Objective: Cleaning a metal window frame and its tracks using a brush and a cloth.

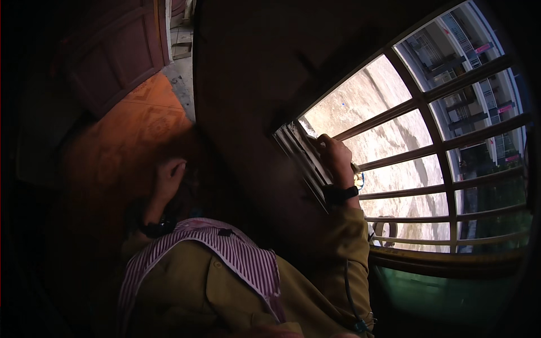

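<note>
Observed from inside the room, dim light, glare from outside.

Window grille (445, 141): the largest thing, with bars crossing an open view down to a street far below. It lies beyond and to the right of the right-hand grip.

Wall (248, 84): dark, left of the grip, running up from the frame.

Frame (301, 160): ridged window edge, directly under the right fingers. Whatever slips here could pass through the bars, since the gaps look wide enough for a small thing.

Right hand (335, 158): fingers curled and pressed together against the frame. Something small and pale shows just below the palm, by the wrist; cannot tell whether it is pinched or only lies behind the hand. Black band on the wrist.

Left hand (169, 174): well apart from the grip, low to the left over the orange floor (129, 135). Fingers bent loosely; cannot tell if they hold anything, too dark.

Risks, as judgement:
- Right hand bears on a narrow ridged edge; a slip would scrape knuckles on the ridges or bars.
- A loosened hold could let the small pale thing drop outside.
- Poor light on the left side hides footing and the free hand.
</note>
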Demonstrator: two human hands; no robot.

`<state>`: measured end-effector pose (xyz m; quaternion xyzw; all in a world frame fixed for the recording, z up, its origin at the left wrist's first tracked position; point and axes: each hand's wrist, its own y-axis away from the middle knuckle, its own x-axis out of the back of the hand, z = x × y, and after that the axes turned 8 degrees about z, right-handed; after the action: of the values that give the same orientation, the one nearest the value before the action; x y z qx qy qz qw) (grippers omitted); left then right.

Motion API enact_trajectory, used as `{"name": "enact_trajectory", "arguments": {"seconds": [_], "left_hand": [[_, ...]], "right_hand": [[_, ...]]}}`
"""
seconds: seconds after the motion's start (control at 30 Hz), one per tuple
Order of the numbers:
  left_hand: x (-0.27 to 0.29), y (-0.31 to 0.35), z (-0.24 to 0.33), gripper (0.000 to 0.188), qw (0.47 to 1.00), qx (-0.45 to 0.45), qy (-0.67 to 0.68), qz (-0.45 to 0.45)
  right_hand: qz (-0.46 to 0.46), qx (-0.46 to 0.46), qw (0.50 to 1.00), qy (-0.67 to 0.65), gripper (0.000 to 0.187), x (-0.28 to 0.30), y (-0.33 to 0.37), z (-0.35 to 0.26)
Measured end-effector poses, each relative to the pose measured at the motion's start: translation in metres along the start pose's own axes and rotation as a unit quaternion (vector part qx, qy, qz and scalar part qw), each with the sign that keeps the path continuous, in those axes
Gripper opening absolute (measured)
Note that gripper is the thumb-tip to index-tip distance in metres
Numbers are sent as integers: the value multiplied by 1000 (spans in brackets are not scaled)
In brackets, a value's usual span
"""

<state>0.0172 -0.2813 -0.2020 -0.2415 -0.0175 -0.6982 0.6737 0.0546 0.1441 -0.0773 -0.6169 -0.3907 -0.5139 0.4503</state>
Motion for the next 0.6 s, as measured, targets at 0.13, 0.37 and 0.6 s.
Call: {"name": "enact_trajectory", "arguments": {"seconds": [0.13, 0.37, 0.6], "left_hand": [[5, 2, 5, 12, 998, 64, 17, -6], [12, 15, -4, 13, 998, 66, -11, -7], [6, 5, 3, 16, 995, 101, -17, -2]], "right_hand": [[30, 93, 995, 17, 19, 4, 23, 16], [178, 159, 970, -44, 23, -32, 31, -14], [45, 61, 997, -5, 13, -36, 3, -4]]}}
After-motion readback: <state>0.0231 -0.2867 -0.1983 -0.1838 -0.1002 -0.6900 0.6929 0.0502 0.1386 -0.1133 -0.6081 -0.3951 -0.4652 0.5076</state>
